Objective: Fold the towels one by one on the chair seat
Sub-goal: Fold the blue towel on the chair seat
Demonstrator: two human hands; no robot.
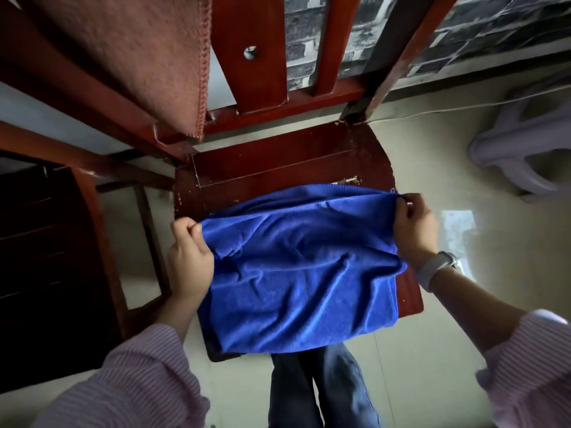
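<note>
A blue towel [302,270] lies rumpled across the front of the dark red wooden chair seat [278,159], its near edge hanging over the seat's front. My left hand [190,257] pinches the towel's far left corner at the seat's left edge. My right hand [414,227] pinches the far right corner, lifted slightly off the seat. The upper layer is drawn taut between the two hands. A brown towel [139,57] hangs over the chair's backrest at the upper left.
The chair's red backrest slats [250,50] rise behind the seat. A dark wooden cabinet [46,257] stands at the left. A pale plastic stool [525,143] sits on the tiled floor at the right. My legs [324,390] are just before the seat.
</note>
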